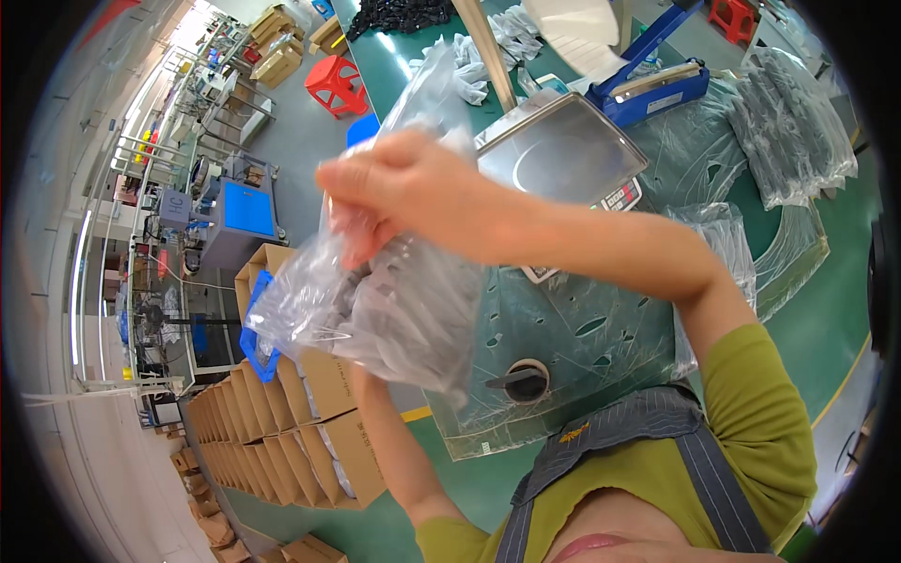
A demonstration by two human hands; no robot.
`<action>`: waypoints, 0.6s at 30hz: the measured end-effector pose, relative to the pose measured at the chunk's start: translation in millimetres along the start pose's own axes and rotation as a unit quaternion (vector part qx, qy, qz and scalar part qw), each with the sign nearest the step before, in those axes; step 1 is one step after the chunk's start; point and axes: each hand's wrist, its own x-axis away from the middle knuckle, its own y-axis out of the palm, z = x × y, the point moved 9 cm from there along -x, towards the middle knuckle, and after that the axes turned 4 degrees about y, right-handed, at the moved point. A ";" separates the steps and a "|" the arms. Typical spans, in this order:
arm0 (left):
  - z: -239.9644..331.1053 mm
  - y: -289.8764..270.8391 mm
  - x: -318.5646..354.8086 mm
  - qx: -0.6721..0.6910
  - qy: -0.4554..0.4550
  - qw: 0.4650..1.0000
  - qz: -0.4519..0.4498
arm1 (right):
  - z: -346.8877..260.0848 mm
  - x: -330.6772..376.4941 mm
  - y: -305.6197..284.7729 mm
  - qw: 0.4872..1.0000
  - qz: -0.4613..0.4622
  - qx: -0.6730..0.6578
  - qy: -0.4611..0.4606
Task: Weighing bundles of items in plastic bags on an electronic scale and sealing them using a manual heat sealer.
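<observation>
A clear plastic bag [404,310] filled with greyish contents hangs in front of me, left of the table. My right hand [404,192] is closed on the gathered upper part of the bag, and loose film rises above the fist. What the bag contains is too blurred by the film to name. My left forearm [404,450] comes up from below and passes behind the bag. The bag hides my left hand, so its fingers do not show. Right of the bag, a digital scale [563,155] with a steel pan stands on the table.
A blue bag sealer [652,94] stands behind the scale on the film-covered green table [582,328]. Filled plastic bags [788,122] lie at the right. Near the front edge sits a round black object [526,383]. Cardboard boxes [347,446] and a red stool [336,86] stand left.
</observation>
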 end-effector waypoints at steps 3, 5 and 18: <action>-1.1 70.4 7.5 0.044 -0.074 0.995 -0.059 | -54.1 30.6 -32.1 0.999 -0.019 0.004 -0.026; 11.4 116.3 20.9 0.070 -0.114 0.987 -0.088 | -80.0 54.4 -48.4 0.997 -0.039 0.041 -0.049; 34.5 327.0 113.8 0.258 -0.412 0.801 -0.349 | -139.4 139.0 -175.3 0.983 -0.027 0.177 -0.043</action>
